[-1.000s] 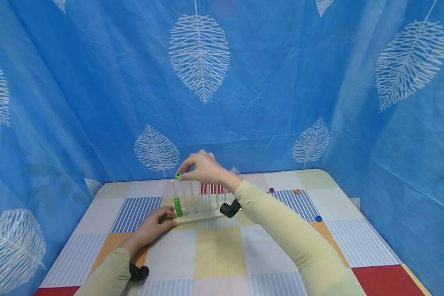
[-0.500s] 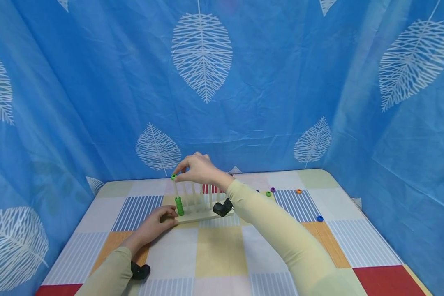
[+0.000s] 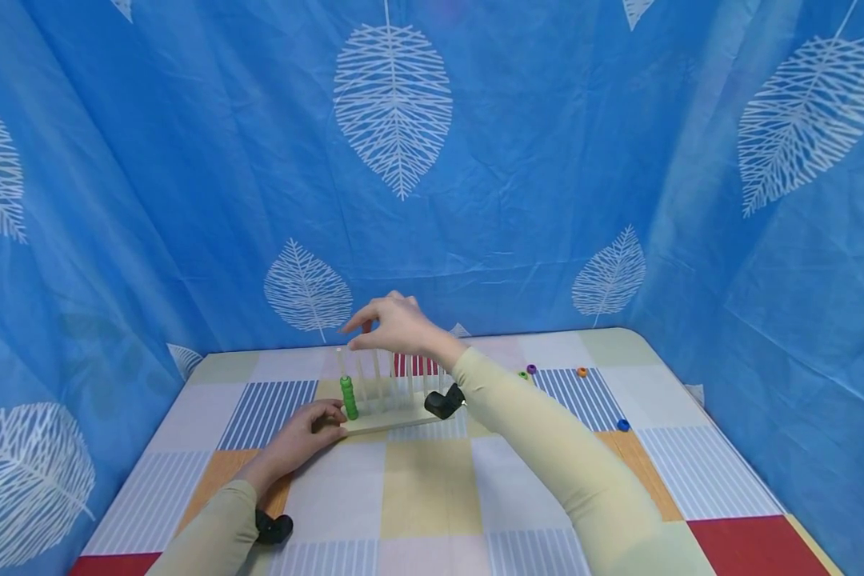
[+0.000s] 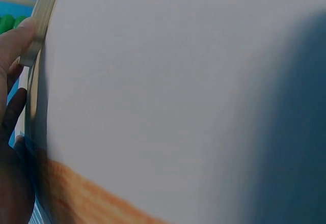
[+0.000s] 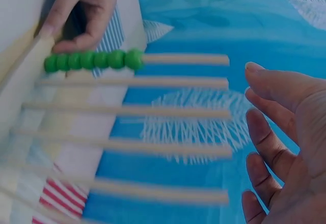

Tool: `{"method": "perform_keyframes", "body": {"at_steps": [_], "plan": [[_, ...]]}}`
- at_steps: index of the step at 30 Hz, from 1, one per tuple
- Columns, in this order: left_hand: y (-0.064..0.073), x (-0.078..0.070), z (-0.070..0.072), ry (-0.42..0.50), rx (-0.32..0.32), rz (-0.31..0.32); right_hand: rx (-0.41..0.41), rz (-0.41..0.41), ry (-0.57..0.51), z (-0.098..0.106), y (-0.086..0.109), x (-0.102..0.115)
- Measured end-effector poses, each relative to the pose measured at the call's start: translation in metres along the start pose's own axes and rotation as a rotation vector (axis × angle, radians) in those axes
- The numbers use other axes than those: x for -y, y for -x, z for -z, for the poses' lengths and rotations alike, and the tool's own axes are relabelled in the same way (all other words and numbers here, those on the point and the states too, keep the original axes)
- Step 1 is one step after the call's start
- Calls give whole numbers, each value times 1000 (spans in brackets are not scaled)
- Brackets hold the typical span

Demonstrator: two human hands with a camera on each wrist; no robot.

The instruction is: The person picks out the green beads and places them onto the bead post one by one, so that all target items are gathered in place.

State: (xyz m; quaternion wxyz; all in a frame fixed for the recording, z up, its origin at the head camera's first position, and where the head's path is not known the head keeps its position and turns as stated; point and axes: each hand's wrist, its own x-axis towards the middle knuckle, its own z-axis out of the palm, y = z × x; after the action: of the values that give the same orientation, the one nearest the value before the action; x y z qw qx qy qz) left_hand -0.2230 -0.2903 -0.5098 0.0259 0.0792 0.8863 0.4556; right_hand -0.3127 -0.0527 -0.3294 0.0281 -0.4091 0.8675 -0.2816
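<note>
A wooden bead rack has a flat base (image 3: 385, 422) and a row of upright pegs (image 5: 173, 83). Green beads (image 3: 349, 398) are stacked on its leftmost end peg, whose upper part shows bare above them. My left hand (image 3: 304, 436) grips the near left end of the base, its thumb and fingers on either side, close beside the stack. Just above the peg tops hovers my right hand (image 3: 398, 326), thumb and fingers apart. In the right wrist view, that hand's fingers (image 5: 267, 132) are loosely bent with nothing between them.
Loose beads lie on the patchwork tablecloth (image 3: 432, 488) to the right: a purple bead (image 3: 531, 369), a green bead (image 3: 522, 375), an orange bead (image 3: 582, 372) and a blue bead (image 3: 622, 425). A blue curtain (image 3: 504, 200) with leaf prints surrounds the table.
My right hand brought a green bead onto the end peg's top and let go; the bead now sits on the stack. That hand has since drawn slightly right. My left hand stays put.
</note>
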Motion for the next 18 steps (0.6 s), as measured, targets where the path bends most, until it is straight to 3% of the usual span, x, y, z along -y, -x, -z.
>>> {"method": "perform_keyframes", "body": {"at_steps": [11, 18], "plan": [[4, -1, -2, -33, -21, 3, -102, -113, -81, 52, 51, -52], [3, -2, -4, -22, -22, 17, -161, -218, -88, 69, 90, -95]]}}
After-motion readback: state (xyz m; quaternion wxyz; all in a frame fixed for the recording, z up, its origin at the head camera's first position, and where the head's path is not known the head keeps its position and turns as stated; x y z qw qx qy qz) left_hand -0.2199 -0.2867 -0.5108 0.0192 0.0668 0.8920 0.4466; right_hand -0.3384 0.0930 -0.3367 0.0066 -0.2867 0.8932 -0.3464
